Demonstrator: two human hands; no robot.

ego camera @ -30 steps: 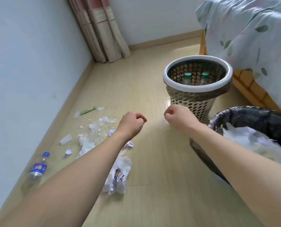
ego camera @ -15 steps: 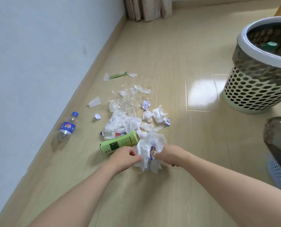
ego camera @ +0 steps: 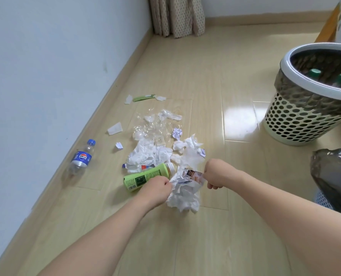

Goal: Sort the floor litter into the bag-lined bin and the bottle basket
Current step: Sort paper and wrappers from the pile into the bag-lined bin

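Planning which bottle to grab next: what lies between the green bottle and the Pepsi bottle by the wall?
Head view: bare floor separates the green bottle from the Pepsi bottle.

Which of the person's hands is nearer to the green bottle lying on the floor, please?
The left. The left hand overlaps the green bottle at its near side, while the right hand sits beyond the bottle's cap end, across the crumpled paper both hands hold.
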